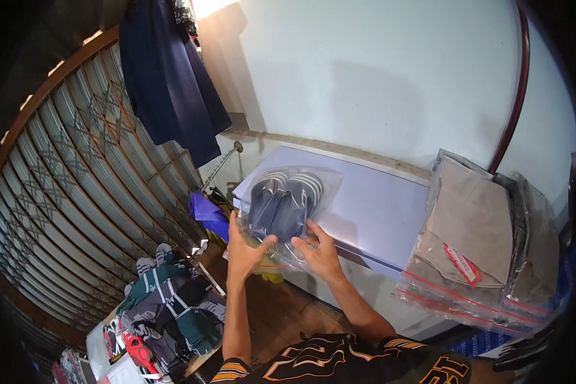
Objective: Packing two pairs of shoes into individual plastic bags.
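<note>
A pair of dark slide sandals [283,206] with white stripes lies inside a clear plastic zip bag [333,180], over the left part of a pale lavender tabletop [374,206]. My left hand [246,252] holds the bag's left side, thumb on the front of the plastic. On its right side, my right hand [320,252] grips the bag near the heel ends of the sandals, thumb and fingers on the plastic. The bag's red-lined zip edge hangs below, between my wrists.
Bagged beige garments [475,225] are stacked at the right end of the table. Packed socks [173,302] are piled at lower left. Dark blue trousers [168,81] hang at upper left, before a folding metal shutter [77,192]. A purple cloth [209,211] is beside the table's left end.
</note>
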Available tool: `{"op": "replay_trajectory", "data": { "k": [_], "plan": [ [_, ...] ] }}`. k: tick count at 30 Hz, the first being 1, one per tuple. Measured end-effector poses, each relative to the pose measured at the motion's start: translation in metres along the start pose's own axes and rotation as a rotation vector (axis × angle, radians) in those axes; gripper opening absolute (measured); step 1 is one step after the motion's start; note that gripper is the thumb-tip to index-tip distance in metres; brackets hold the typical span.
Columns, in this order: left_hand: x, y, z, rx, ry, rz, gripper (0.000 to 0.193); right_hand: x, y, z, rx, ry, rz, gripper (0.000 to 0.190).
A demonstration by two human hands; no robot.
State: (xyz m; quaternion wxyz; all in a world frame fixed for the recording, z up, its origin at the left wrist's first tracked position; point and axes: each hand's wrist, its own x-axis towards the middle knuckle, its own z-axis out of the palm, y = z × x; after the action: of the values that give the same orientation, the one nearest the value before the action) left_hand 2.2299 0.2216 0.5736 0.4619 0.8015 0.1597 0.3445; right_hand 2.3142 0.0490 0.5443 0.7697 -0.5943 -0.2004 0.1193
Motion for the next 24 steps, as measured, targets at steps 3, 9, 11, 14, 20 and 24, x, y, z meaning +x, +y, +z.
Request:
{"op": "replay_trajectory", "data": {
  "k": [3, 9, 11, 14, 20, 24],
  "plan": [
    [0.008, -0.005, 0.010, 0.318, -0.012, 0.148, 0.114, 0.008, 0.007, 0.014, 0.084, -0.034, 0.082, 0.074],
    [0.049, -0.025, 0.016, 0.265, -0.108, 0.157, 0.108, 0.006, 0.020, 0.016, 0.229, -0.091, 0.039, 0.074],
    [0.069, -0.031, 0.016, 0.262, -0.129, 0.171, 0.105, -0.003, 0.020, 0.010, 0.061, -0.084, -0.012, 0.067],
    [0.099, -0.048, 0.017, 0.297, -0.179, 0.247, 0.098, -0.018, 0.019, 0.001, -0.011, -0.154, -0.005, 0.060],
    [0.135, -0.046, 0.037, 0.352, -0.188, 0.202, 0.095, -0.046, 0.025, -0.021, -0.065, -0.226, 0.115, 0.049],
    [0.116, -0.027, 0.044, 0.533, -0.075, 0.114, 0.102, -0.071, 0.032, -0.046, -0.061, -0.261, 0.104, 0.046]
  ]
}}
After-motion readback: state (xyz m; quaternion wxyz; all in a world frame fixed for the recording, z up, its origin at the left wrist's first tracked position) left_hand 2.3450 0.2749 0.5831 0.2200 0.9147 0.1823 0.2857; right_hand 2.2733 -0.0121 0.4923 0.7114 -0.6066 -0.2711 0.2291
